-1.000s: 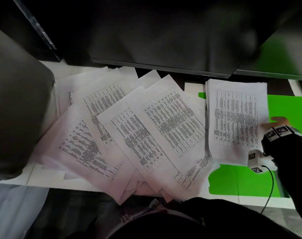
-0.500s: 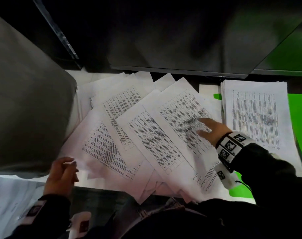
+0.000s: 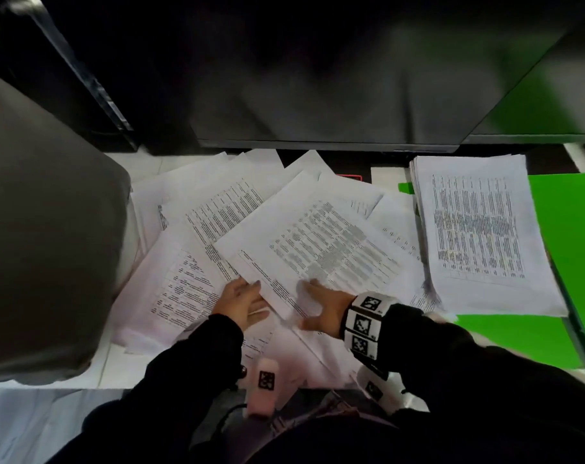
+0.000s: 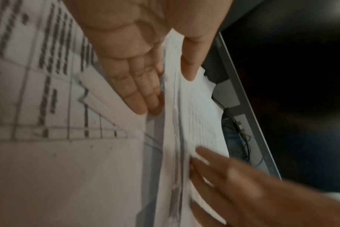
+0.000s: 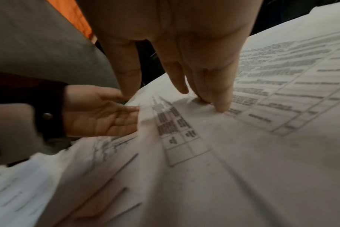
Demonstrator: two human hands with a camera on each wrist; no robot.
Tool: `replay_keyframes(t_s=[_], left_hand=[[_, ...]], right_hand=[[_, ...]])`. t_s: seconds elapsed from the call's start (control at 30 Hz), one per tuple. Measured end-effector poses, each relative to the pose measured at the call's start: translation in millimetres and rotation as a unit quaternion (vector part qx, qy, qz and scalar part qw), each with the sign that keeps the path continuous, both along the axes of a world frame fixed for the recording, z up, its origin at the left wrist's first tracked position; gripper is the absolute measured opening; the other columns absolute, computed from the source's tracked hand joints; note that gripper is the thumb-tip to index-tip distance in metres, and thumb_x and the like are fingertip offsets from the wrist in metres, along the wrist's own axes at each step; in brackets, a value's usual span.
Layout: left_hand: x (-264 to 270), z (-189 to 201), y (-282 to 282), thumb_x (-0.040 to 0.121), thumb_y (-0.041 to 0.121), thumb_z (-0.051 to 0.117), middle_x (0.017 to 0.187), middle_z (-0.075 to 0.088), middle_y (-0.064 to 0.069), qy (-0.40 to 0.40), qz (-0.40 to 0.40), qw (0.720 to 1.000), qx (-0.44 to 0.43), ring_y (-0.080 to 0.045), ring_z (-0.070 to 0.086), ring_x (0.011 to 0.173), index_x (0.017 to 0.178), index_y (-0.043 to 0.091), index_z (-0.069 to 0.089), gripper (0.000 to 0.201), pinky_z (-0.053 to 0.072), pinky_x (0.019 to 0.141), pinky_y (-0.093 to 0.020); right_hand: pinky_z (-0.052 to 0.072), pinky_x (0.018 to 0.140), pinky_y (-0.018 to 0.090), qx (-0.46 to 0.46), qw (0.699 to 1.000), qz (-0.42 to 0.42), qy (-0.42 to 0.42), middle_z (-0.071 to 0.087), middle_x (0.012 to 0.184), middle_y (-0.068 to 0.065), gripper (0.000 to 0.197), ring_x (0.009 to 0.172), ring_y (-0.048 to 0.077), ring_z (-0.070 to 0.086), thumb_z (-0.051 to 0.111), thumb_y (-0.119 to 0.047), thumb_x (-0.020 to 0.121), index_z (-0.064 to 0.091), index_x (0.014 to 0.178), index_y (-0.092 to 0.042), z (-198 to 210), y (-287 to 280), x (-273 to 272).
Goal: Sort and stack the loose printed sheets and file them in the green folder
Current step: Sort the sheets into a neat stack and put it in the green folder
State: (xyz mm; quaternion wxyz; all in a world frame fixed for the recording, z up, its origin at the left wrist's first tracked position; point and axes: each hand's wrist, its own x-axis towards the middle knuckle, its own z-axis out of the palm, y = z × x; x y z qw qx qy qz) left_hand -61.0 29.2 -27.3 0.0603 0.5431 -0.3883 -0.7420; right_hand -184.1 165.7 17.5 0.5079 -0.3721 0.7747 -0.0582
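Several loose printed sheets (image 3: pixel 184 283) lie fanned over the white table. One top sheet (image 3: pixel 317 249) sits askew on them. My left hand (image 3: pixel 242 301) lies palm up at its near left edge, and the straight fingers (image 4: pixel 138 92) slide under the paper. My right hand (image 3: pixel 321 306) presses the same sheet from above with straight fingers (image 5: pixel 213 92). At the right a squared stack of sheets (image 3: pixel 478 229) rests on the open green folder (image 3: pixel 572 246).
A grey padded object (image 3: pixel 43 229) rises at the left edge of the table (image 3: pixel 117 370). A dark panel (image 3: pixel 317 95) overhangs the back. The table's near edge is close to my body.
My right hand left the stack, crossed to the loose sheets and slid to the top sheet's near edge. My left hand came in and reached that sheet's edge. The sheet has turned.
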Motion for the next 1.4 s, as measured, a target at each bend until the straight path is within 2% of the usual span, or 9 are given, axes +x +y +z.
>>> replay_keyframes(t_s=[0.1, 0.33, 0.47, 0.63, 0.73, 0.9, 1.03, 1.2, 1.4], left_hand=[[-5.9, -9.0, 1.8, 0.090, 0.013, 0.058, 0.095, 0.064, -0.014, -0.026, -0.035, 0.999, -0.027, -0.025, 0.066, 0.072, 0.108, 0.007, 0.047, 0.022, 0.059, 0.057, -0.034], [-5.1, -9.5, -7.8, 0.087, -0.002, 0.057, 0.109, 0.060, -0.019, -0.048, -0.068, 0.993, -0.084, -0.033, 0.060, 0.091, 0.113, 0.007, 0.048, 0.028, 0.052, 0.085, -0.048], [2.9, -9.1, -13.1, 0.086, 0.006, 0.062, 0.109, 0.064, -0.017, -0.070, -0.124, 0.974, -0.178, -0.030, 0.063, 0.088, 0.101, 0.018, 0.051, 0.022, 0.055, 0.082, -0.046], [11.0, 1.7, -27.6, 0.084, 0.021, 0.066, 0.098, 0.068, -0.003, -0.067, -0.170, 0.947, -0.263, -0.021, 0.064, 0.085, 0.094, 0.021, 0.057, 0.013, 0.054, 0.075, -0.034], [17.2, 4.8, -44.7, 0.079, 0.030, 0.071, 0.099, 0.058, 0.000, -0.149, -0.091, 0.930, -0.325, -0.010, 0.057, 0.077, 0.094, 0.023, 0.059, 0.020, 0.042, 0.064, -0.021], [19.5, -5.5, -73.0, 0.080, 0.018, 0.069, 0.093, 0.061, -0.011, -0.191, 0.102, 0.958, -0.187, -0.026, 0.061, 0.079, 0.120, 0.013, 0.048, 0.045, 0.048, 0.086, -0.034], [10.9, -12.8, -68.7, 0.078, 0.034, 0.071, 0.110, 0.063, -0.018, -0.112, 0.042, 0.988, -0.095, -0.032, 0.066, 0.089, 0.126, 0.009, 0.043, 0.061, 0.053, 0.086, -0.048], [15.1, -0.6, -55.8, 0.090, 0.037, 0.056, 0.149, 0.034, -0.014, -0.246, -0.222, 0.910, -0.250, -0.030, 0.036, 0.135, 0.143, 0.005, 0.029, 0.067, 0.027, 0.110, -0.034], [58.2, 11.3, -77.6, 0.092, 0.017, 0.053, 0.114, 0.061, -0.008, -0.244, -0.234, 0.884, -0.322, -0.018, 0.054, 0.091, 0.122, 0.010, 0.055, 0.031, 0.039, 0.079, -0.023]], right_hand=[[0.018, 0.102, 0.016, -0.034, 0.994, -0.049, -0.095, 0.027, 0.153, -0.003, 0.068, 0.139, 0.014, 0.030, 0.054, -0.038, 0.090, 0.019, 0.147, -0.027, 5.8, -2.2, 2.4], [0.039, 0.104, 0.037, -0.052, 0.945, -0.284, 0.155, 0.049, 0.138, 0.008, 0.056, 0.122, 0.025, 0.050, 0.061, -0.030, 0.085, 0.042, 0.136, -0.022, 5.1, 3.2, -78.7], [0.040, 0.103, 0.036, -0.035, 0.946, -0.287, 0.150, 0.055, 0.130, 0.008, 0.070, 0.118, 0.026, 0.053, 0.070, -0.039, 0.077, 0.041, 0.137, -0.019, -5.0, 7.7, -89.0], [0.041, 0.072, 0.024, -0.032, 0.957, -0.255, 0.133, 0.062, 0.093, 0.004, 0.025, 0.100, 0.027, 0.058, 0.060, -0.032, 0.087, 0.061, 0.102, -0.011, -11.0, 3.3, -80.2], [0.042, 0.076, 0.026, -0.040, 0.933, -0.335, 0.124, 0.066, 0.099, 0.010, 0.032, 0.091, 0.026, 0.060, 0.059, -0.030, 0.087, 0.062, 0.109, -0.007, -14.5, 12.2, -87.1], [0.042, 0.069, 0.025, -0.007, 0.898, -0.428, 0.100, 0.063, 0.073, -0.001, 0.036, 0.066, 0.017, 0.058, 0.059, -0.039, 0.087, 0.062, 0.109, -0.011, -26.8, 38.1, -96.1], [0.045, 0.079, 0.030, -0.004, 0.919, -0.387, 0.074, 0.066, 0.100, 0.012, 0.040, 0.088, 0.025, 0.060, 0.056, -0.037, 0.089, 0.058, 0.115, -0.007, -24.3, 37.1, -94.1], [0.036, 0.081, 0.026, 0.026, 0.926, -0.364, 0.093, 0.060, 0.121, 0.018, 0.045, 0.113, 0.031, 0.055, 0.053, -0.031, 0.092, 0.051, 0.127, -0.002, -17.8, 41.9, -100.7], [0.040, 0.091, 0.032, 0.034, 0.930, -0.362, 0.063, 0.060, 0.122, 0.017, 0.044, 0.111, 0.030, 0.056, 0.052, -0.032, 0.092, 0.050, 0.126, -0.003, -18.4, 45.4, -108.4]])
